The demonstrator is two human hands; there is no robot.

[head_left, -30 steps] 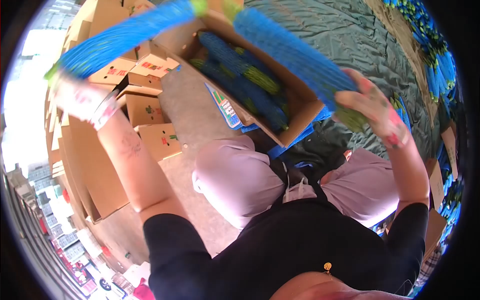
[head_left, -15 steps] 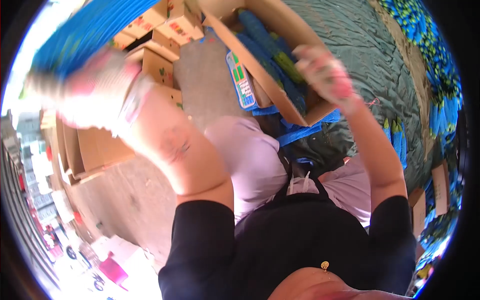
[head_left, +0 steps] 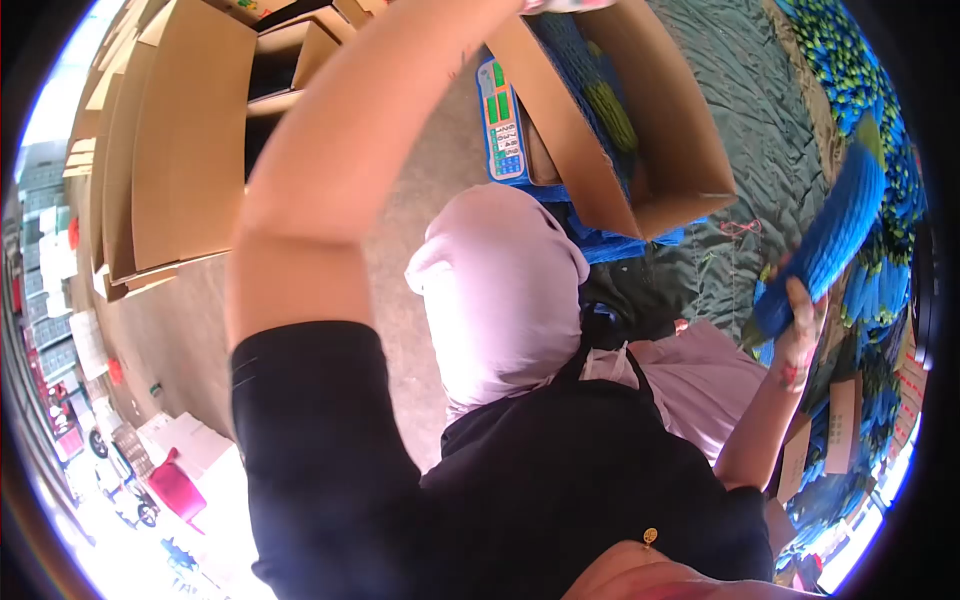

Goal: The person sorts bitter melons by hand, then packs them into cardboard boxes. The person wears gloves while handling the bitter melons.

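My right hand [head_left: 800,335], in a pale, stained glove, grips the lower end of a long green vegetable in a blue net sleeve [head_left: 835,235], tilted up and to the right. My left arm reaches up and across to the open cardboard box [head_left: 685,140]. Only a sliver of my gloved left hand [head_left: 570,4] shows at the top edge, above the box; its fingers are out of frame. Inside the box lie more sleeved vegetables [head_left: 605,110], dark green and blue. Beside the box is the scale's keypad panel [head_left: 502,120].
Cardboard boxes [head_left: 190,140] stand on the left. A dark green sheet [head_left: 720,90] covers the ground right of the box. Piled along the far right are many blue-sleeved vegetables [head_left: 840,50]. Box flaps [head_left: 843,425] stick up at the lower right.
My left hand, with a blurred blue-sleeved bundle, has swung from the upper left to above the box. My right hand has left the box and now holds a sleeved vegetable at the right.
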